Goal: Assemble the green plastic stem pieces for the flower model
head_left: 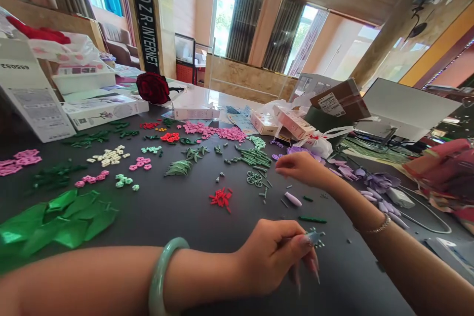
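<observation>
My left hand, wearing a pale green jade bangle, pinches a small grey-blue plastic flower piece in its fingertips. My right hand, with a thin gold bracelet, hangs over the black table near lavender plastic petals. Its curled fingers hide whatever may lie between them. Below it rest a lilac bud piece and a dark green stem. Sorted piles of small pink, red, and green plastic pieces spread across the table's left and middle.
A dark red rose stands among white product boxes at the far side. A cardboard box, a white plastic bag, and a white monitor sit at the back right. A white cable runs along the right.
</observation>
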A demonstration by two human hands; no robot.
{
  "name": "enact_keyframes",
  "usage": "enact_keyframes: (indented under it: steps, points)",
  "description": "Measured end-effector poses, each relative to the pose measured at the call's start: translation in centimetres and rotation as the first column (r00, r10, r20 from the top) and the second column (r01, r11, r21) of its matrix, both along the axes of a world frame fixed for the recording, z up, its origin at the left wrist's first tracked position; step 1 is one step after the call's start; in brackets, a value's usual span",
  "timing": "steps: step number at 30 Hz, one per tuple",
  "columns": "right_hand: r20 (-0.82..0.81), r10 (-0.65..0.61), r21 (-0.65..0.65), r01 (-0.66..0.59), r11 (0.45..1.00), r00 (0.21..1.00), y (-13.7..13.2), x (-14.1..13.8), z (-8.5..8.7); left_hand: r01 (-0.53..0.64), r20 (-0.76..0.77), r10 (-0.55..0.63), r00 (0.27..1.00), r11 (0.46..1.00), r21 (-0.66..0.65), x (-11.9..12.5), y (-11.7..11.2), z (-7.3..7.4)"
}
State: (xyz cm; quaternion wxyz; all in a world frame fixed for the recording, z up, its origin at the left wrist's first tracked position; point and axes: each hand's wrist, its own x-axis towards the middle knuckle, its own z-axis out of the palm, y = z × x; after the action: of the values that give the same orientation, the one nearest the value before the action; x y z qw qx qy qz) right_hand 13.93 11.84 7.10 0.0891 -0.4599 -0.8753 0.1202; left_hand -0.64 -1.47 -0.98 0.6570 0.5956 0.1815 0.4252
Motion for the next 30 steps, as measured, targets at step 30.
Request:
enact_keyframes:
  steps: [30]
  points:
    - [0.185, 0.154, 0.211, -0.192, 0.959, 0.971, 11.0, -12.9, -3.5, 0.012, -0.221, -0.023, 0.975, 0.999, -0.053, -0.3, 0.1, 0.4]
